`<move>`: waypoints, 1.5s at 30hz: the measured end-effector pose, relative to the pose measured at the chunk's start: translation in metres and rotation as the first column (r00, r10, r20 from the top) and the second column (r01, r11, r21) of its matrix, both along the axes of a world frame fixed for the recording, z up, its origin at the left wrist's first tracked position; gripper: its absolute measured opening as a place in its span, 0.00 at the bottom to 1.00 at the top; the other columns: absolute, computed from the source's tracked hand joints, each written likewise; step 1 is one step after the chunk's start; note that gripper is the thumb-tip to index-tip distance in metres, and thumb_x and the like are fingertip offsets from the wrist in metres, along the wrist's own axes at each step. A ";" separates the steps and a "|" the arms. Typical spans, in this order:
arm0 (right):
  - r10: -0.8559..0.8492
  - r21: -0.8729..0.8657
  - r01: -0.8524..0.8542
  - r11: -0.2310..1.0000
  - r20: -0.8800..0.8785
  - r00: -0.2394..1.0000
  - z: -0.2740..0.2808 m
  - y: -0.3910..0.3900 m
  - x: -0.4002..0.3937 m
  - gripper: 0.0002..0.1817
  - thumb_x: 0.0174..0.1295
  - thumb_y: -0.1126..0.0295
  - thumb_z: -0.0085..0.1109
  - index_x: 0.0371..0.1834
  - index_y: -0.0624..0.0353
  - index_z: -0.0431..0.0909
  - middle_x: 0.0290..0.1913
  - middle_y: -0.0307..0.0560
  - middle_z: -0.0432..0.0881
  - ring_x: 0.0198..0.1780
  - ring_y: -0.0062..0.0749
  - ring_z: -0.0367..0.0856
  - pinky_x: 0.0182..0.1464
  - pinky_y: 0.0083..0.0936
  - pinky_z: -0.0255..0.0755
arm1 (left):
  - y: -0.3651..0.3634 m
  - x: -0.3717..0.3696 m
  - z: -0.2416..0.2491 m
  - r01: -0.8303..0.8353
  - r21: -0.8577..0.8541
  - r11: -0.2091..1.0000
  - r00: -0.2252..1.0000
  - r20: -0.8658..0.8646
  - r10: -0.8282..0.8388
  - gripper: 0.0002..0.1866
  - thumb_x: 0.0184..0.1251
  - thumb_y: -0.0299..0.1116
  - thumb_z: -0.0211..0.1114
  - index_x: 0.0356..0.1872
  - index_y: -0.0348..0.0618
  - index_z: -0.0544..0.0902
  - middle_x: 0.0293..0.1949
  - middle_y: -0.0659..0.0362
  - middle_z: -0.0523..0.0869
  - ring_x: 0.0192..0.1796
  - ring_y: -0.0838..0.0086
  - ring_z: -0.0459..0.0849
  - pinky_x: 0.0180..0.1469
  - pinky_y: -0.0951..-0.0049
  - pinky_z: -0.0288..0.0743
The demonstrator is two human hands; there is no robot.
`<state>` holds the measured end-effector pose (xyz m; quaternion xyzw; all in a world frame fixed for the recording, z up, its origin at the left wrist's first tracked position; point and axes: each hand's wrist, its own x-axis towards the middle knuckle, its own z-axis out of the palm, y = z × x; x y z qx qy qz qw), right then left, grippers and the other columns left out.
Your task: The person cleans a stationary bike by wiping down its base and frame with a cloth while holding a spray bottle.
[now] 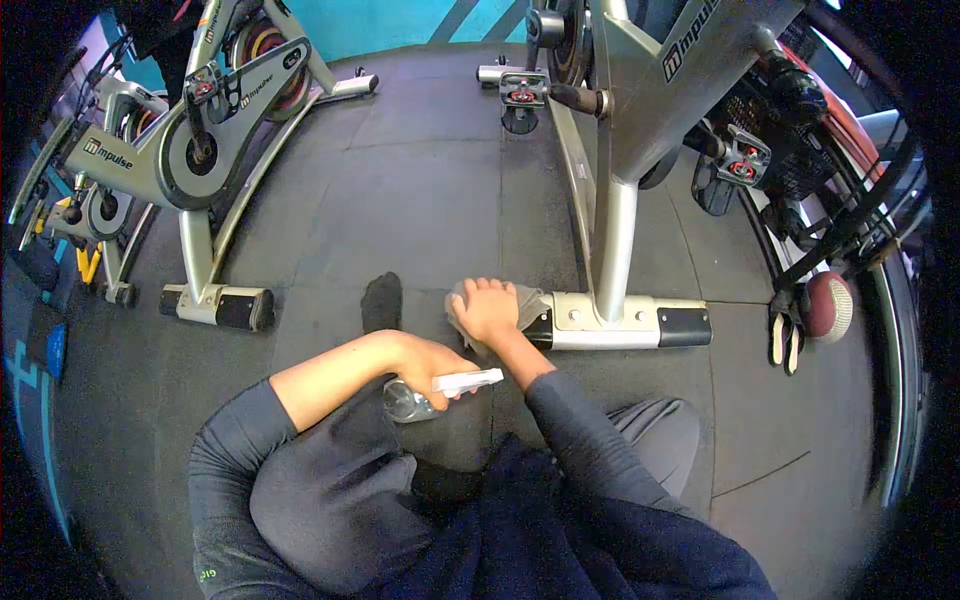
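My left hand (437, 368) is wrapped round the neck of a clear spray bottle (408, 402), its white spray head (468, 381) pointing right. My right hand (488, 312) presses a grey cloth (530, 300) against the left end of the front foot bar (590, 322) of a silver exercise bike (618, 240). The fingers lie over the cloth, and part of it sticks out at the right of the hand. The bar's left end is partly hidden by the cloth and hand.
Another exercise bike (195, 240) stands at the left, with more behind it. At the right are a red and white ball-like object (828, 307) and black items with pale strips (785, 338). My socked foot (382, 302) is on the dark floor mats (430, 200).
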<state>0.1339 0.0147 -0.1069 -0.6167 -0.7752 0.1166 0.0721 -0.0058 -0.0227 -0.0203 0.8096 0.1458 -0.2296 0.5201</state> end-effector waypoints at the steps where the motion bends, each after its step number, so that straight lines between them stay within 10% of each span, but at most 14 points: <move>1: 0.000 0.004 0.000 1.000 0.005 1.000 -0.011 -0.007 0.004 0.26 0.62 0.48 0.42 0.53 0.54 0.75 0.55 0.49 0.78 0.60 0.40 0.72 0.61 0.45 0.58 | 0.000 -0.003 -0.005 -0.004 -0.012 1.000 0.999 0.044 0.005 0.30 0.52 0.35 0.68 0.57 0.40 0.69 0.47 0.53 0.81 0.51 0.66 0.80 0.54 0.65 0.73; 3: 0.174 0.436 -0.152 0.887 -0.011 0.985 -0.032 -0.026 0.011 0.29 0.62 0.48 0.44 0.61 0.54 0.70 0.63 0.51 0.71 0.66 0.41 0.65 0.67 0.47 0.52 | 0.002 -0.007 -0.010 -0.009 -0.023 1.000 0.996 0.091 0.011 0.30 0.52 0.34 0.68 0.57 0.40 0.69 0.47 0.53 0.81 0.51 0.66 0.80 0.54 0.65 0.73; 14: 0.166 0.487 -0.213 0.847 0.138 0.976 -0.053 -0.058 -0.001 0.34 0.54 0.54 0.57 0.65 0.52 0.65 0.72 0.48 0.58 0.73 0.41 0.51 0.72 0.50 0.41 | -0.003 -0.009 0.009 0.005 0.022 1.000 0.997 0.071 -0.007 0.32 0.52 0.33 0.68 0.59 0.39 0.66 0.47 0.54 0.81 0.50 0.67 0.80 0.54 0.66 0.73; 19: 0.151 0.297 -0.195 0.935 0.165 0.975 -0.020 -0.024 -0.021 0.26 0.53 0.55 0.55 0.55 0.55 0.75 0.67 0.49 0.64 0.71 0.43 0.56 0.70 0.51 0.45 | -0.005 -0.011 0.005 -0.018 0.007 1.000 0.996 0.090 0.017 0.32 0.53 0.33 0.68 0.59 0.39 0.66 0.47 0.54 0.81 0.51 0.67 0.80 0.54 0.66 0.73; 21: 0.111 -0.098 -0.095 0.991 0.169 0.979 -0.006 -0.004 -0.031 0.23 0.55 0.57 0.53 0.53 0.54 0.77 0.66 0.48 0.67 0.70 0.43 0.57 0.68 0.50 0.49 | -0.004 -0.013 0.008 -0.016 0.009 1.000 0.998 0.068 0.015 0.32 0.53 0.33 0.68 0.59 0.39 0.66 0.47 0.54 0.81 0.51 0.66 0.80 0.54 0.66 0.73; 25: -0.004 -0.283 0.041 0.958 0.133 0.991 -0.002 0.032 -0.035 0.20 0.57 0.59 0.50 0.50 0.54 0.80 0.54 0.49 0.79 0.56 0.44 0.78 0.57 0.44 0.68 | -0.005 -0.020 0.004 -0.076 -0.052 0.996 0.994 0.069 0.080 0.31 0.53 0.33 0.68 0.59 0.40 0.67 0.48 0.53 0.80 0.52 0.66 0.79 0.54 0.66 0.73; 30: -0.101 -0.314 0.115 0.943 0.060 0.993 -0.028 0.049 -0.036 0.21 0.56 0.59 0.50 0.51 0.53 0.80 0.50 0.48 0.81 0.53 0.42 0.80 0.53 0.40 0.71 | -0.004 -0.023 0.006 -0.080 -0.029 0.996 0.995 0.064 0.082 0.31 0.53 0.34 0.68 0.59 0.41 0.67 0.47 0.54 0.80 0.52 0.66 0.79 0.55 0.66 0.73; 33: -0.124 0.095 0.111 0.989 0.140 0.982 -0.031 0.028 -0.041 0.21 0.55 0.58 0.50 0.50 0.51 0.81 0.48 0.46 0.82 0.54 0.40 0.78 0.54 0.41 0.69 | -0.004 -0.023 0.002 -0.085 -0.054 0.995 0.993 0.074 0.089 0.30 0.53 0.34 0.68 0.58 0.41 0.68 0.47 0.54 0.80 0.51 0.67 0.79 0.54 0.67 0.73; 36: 0.195 -0.133 -0.162 0.978 0.293 0.936 -0.013 0.020 -0.037 0.19 0.55 0.56 0.51 0.44 0.52 0.84 0.49 0.43 0.82 0.57 0.36 0.74 0.57 0.42 0.63 | -0.003 -0.019 0.001 -0.066 -0.040 0.997 0.996 0.064 0.068 0.30 0.53 0.34 0.68 0.58 0.41 0.68 0.47 0.54 0.80 0.50 0.67 0.79 0.53 0.67 0.73; 45: 0.537 -0.009 -0.592 0.806 0.433 0.724 -0.038 0.000 -0.026 0.14 0.53 0.57 0.53 0.35 0.48 0.86 0.40 0.39 0.84 0.53 0.33 0.76 0.64 0.37 0.58 | 0.001 -0.001 0.000 0.042 0.011 0.999 0.989 0.144 -0.043 0.31 0.54 0.36 0.68 0.58 0.39 0.67 0.45 0.55 0.81 0.48 0.67 0.80 0.51 0.67 0.74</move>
